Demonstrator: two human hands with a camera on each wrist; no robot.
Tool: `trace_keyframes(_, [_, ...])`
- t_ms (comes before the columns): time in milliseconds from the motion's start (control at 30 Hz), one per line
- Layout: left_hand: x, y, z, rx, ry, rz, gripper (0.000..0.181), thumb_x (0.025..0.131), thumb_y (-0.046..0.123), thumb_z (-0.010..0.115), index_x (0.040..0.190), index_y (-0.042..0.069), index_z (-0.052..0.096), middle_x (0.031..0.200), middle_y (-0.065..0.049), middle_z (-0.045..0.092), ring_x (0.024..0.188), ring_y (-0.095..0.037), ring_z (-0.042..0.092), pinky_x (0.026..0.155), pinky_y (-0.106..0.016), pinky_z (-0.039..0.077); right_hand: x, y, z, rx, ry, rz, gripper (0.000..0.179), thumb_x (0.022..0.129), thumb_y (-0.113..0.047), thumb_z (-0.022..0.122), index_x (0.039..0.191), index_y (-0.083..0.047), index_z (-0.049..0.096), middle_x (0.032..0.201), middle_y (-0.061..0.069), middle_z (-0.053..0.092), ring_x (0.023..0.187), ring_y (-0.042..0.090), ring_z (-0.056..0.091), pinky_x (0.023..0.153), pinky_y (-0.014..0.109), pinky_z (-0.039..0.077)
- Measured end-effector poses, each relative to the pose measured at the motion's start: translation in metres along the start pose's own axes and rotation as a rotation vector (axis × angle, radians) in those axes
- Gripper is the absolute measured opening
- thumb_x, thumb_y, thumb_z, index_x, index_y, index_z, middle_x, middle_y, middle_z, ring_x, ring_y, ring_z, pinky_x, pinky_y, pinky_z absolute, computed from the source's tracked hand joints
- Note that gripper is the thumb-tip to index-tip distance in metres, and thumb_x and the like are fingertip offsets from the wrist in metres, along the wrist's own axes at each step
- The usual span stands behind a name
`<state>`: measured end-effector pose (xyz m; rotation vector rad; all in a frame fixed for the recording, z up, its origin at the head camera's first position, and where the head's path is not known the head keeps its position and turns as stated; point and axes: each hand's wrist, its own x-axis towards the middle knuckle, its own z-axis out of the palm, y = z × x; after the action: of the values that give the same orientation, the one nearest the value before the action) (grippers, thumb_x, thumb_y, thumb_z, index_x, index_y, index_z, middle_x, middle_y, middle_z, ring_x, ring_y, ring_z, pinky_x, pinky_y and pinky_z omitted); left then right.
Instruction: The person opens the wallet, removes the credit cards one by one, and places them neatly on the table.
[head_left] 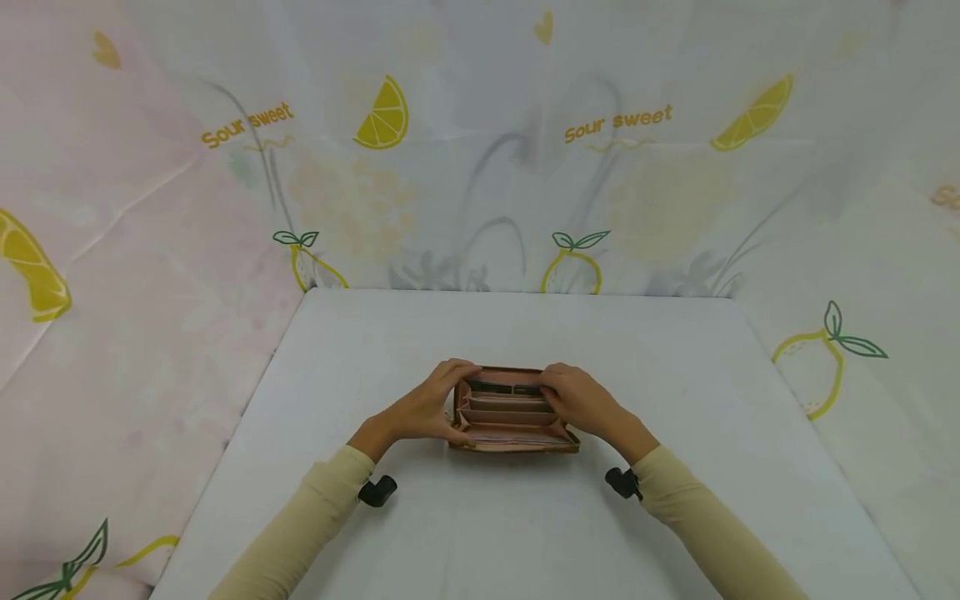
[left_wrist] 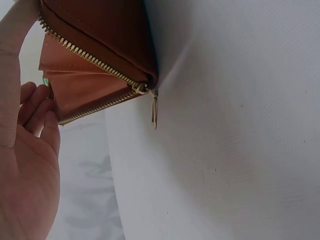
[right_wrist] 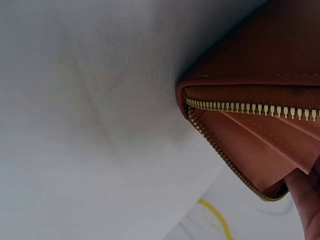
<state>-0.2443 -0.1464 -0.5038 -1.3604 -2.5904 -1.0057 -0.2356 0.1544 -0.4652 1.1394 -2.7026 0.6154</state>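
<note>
A brown zip-around wallet [head_left: 517,417] stands spread wide on the white table, its pink-tan pockets facing up. My left hand [head_left: 422,407] grips its left end, thumb on the near edge and fingers at the far edge. At the far right corner, my right hand [head_left: 587,402] holds the far panel, with fingertips by the dark-edged card slots [head_left: 491,387]. Brass zipper teeth and a hanging zipper pull [left_wrist: 154,112] show in the left wrist view. In the right wrist view, a finger of the right hand [right_wrist: 309,207] reaches inside the wallet's edge; its tip is hidden.
The white table [head_left: 480,525] stretches around the wallet on all sides. Behind and beside it hang pale cloths [head_left: 480,192] printed with lemons and lettering. A small black wrist camera [head_left: 377,491] sits on the left wrist, another black camera [head_left: 622,482] on the right.
</note>
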Motion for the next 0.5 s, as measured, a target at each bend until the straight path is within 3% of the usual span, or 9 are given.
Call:
trace_keyframes(233, [0.0011, -0.0010, 0.0007, -0.005, -0.002, -0.015, 0.107, 0.066, 0.051, 0.087, 0.147, 0.006, 0.034, 0.140, -0.004, 0.037, 0.128, -0.020, 0.037, 0.103, -0.042, 0.039, 0.0038, 0.0016, -0.0001, -0.073, -0.027, -0.011, 0.016, 0.088, -0.001, 0.071, 0.104, -0.001, 0.073, 0.091, 0.005, 0.067, 0.087, 0.020, 0.063, 0.076, 0.033, 0.053])
trace_keyframes(500, [0.0022, -0.0017, 0.0021, -0.008, -0.002, -0.020, 0.107, 0.065, 0.048, 0.089, 0.147, 0.006, 0.035, 0.140, -0.004, 0.037, 0.128, -0.019, 0.036, 0.104, -0.042, 0.039, 0.0073, 0.0049, -0.0012, -0.076, -0.087, 0.020, 0.014, 0.089, -0.006, 0.072, 0.102, -0.003, 0.074, 0.090, 0.003, 0.066, 0.084, 0.017, 0.062, 0.073, 0.030, 0.052])
